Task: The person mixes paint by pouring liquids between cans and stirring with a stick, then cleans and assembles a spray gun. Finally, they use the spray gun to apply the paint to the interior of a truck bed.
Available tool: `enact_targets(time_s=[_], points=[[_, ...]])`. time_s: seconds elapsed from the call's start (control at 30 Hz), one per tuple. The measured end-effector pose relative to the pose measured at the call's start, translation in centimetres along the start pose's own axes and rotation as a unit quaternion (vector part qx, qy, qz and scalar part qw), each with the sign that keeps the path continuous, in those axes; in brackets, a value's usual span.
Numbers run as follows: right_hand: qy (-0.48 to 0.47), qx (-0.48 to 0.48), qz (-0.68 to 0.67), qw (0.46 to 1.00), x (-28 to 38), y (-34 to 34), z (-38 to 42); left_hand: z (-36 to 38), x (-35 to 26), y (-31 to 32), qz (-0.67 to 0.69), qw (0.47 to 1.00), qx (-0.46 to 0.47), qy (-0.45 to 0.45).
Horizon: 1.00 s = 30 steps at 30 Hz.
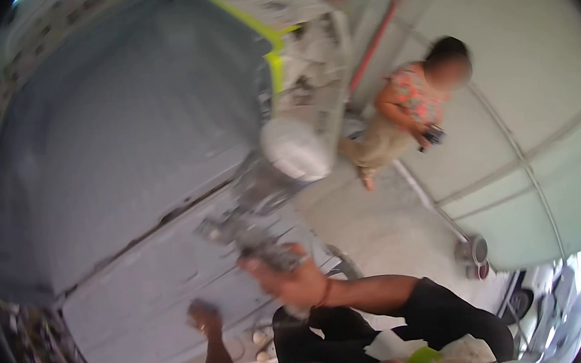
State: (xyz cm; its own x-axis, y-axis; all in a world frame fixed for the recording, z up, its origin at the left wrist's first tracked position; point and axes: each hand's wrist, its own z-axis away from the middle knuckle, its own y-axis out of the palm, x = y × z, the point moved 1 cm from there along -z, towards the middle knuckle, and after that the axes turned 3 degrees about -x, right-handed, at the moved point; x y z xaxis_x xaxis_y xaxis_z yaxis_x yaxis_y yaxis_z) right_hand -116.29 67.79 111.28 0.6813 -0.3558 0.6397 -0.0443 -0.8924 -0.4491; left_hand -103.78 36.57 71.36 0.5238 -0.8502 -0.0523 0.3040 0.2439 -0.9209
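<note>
Newspaper masking (316,57) and yellow-green tape (276,72) border the grey panel (132,113), which spans the left and far side. The spray gun (258,242) is above the panel's near part, its cup (258,181) and white lid (295,150) directed far. The right hand (294,278) is clenched around the grip; trigger finger position cannot be told because of blur. The left hand (205,316) appears empty, fingers loosely spread, beside the panel's near edge; contact cannot be confirmed.

Handling (judged): rigid body, moderate weight, top-heavy if the cup is charged; contents not visible. Hold at the grip, wrist firm, cup level. Wet residue could make the surfaces slippery. A person (421,98) stands at far right, holding a dark object (433,135).
</note>
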Motion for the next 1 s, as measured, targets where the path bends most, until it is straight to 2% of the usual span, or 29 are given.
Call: enact_targets(time_s=[0.03,0.07,0.13,0.2,0.27,0.33,0.5,0.63,0.7,0.77,0.87,0.93,1.0], points=[[0.227,0.051,-0.154,0.960,0.0,-1.3,-2.1,0.4,-1.6,-0.1,0.018,0.997,0.066,-0.039],[0.444,0.111,-0.284,0.842,0.3,-2.7,-4.3,1.3,-2.8,-1.2,0.079,0.990,0.080,-0.087],[0.424,0.064,-0.251,0.868,0.0,-3.5,-7.5,2.1,-3.9,-4.0,0.065,0.991,0.067,-0.099],[0.379,0.000,-0.285,0.880,-0.2,-4.0,-9.5,0.7,-3.8,-4.2,0.084,0.981,0.045,-0.168],[0.393,-0.016,-0.270,0.879,0.3,-4.6,-11.2,1.7,-2.2,-4.1,0.090,0.971,0.060,-0.213],[0.410,-0.020,-0.283,0.867,-0.2,-7.3,-15.8,1.4,-4.3,-7.1,0.084,0.970,0.131,-0.185],[0.419,-0.037,-0.284,0.861,2.4,-8.0,-22.1,1.5,-3.9,-7.8,0.099,0.967,0.176,-0.158],[0.409,-0.048,-0.292,0.863,4.0,-8.2,-26.3,0.6,-3.5,-7.0,0.107,0.968,0.179,-0.140],[0.416,-0.072,-0.251,0.871,4.1,-8.4,-28.9,0.0,-3.4,-6.9,0.114,0.965,0.187,-0.146],[0.356,-0.058,-0.289,0.887,4.0,-9.6,-31.4,0.0,-3.0,-7.0,0.116,0.960,0.199,-0.157],[0.350,-0.049,-0.271,0.895,4.6,-11.4,-34.3,0.1,-2.6,-7.2,0.159,0.959,0.173,-0.158],[0.338,-0.038,-0.277,0.898,4.3,-13.2,-36.4,0.3,-3.4,-8.3,0.141,0.956,0.192,-0.170],[0.329,-0.009,-0.296,0.897,4.1,-13.5,-39.5,2.4,-4.9,-8.7,0.137,0.970,0.193,-0.059]])
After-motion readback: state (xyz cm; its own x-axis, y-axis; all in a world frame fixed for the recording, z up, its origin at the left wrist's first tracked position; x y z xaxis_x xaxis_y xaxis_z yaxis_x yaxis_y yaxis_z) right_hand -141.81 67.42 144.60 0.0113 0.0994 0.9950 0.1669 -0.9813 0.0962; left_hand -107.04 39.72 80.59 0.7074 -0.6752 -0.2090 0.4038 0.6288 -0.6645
